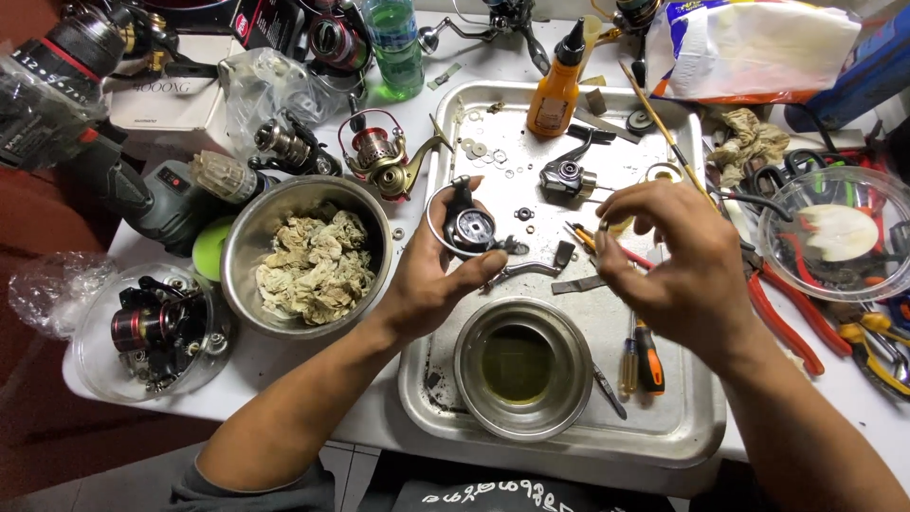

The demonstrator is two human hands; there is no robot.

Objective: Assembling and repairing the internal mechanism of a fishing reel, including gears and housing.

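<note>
My left hand [431, 280] grips a black fishing reel body [467, 225] with a thin wire bail curving round its left side, held above the metal tray [682, 417]. My right hand [668, 261] hovers just to the right of it, fingers pinched together on something very small that I cannot make out. Below both hands a small steel bowl [522, 366] with yellowish liquid stands in the tray. Loose washers [481, 152] and a dark reel part [566, 176] lie at the tray's far end.
A larger steel bowl [305, 254] holds crumpled dirty rags. An orange squeeze bottle [556, 83], screwdrivers [648, 358], red pliers [783, 320], a gold reel [387, 156], a plastic lid with reel parts [156, 330] and a clear bowl of tools [836, 232] crowd the white table.
</note>
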